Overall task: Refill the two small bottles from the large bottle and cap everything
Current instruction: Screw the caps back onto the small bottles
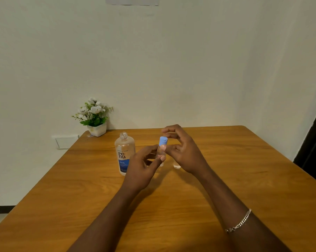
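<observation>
Wooden table (244,179) w/ a large clear bottle (124,155) standing upright, left of centre; its neck is open, no cap on, label reads "re-nu fresh" w/ a blue band lower down. Just right of it, the left hand (144,170) pinches a small clear bottle (160,153) between thumb and fingertips, fingers curled round the body so most of it is hidden. That bottle is upright, base at or just above the tabletop, can't tell which. A blue cap (163,141) sits on top of it. The right hand (182,151) hovers at the cap, fingers half spread and curved, thumb near the bottle's neck; whether it actually grips the cap, can't tell. A second small bottle (176,165) stands on the table right behind/under the right hand, only its lower part visible, top hidden by the palm. Silver chain bracelet (239,222) on the right forearm. Far left corner of the table: white pot w/ white flowers (95,117), against the wall, well apart from the bottles.
</observation>
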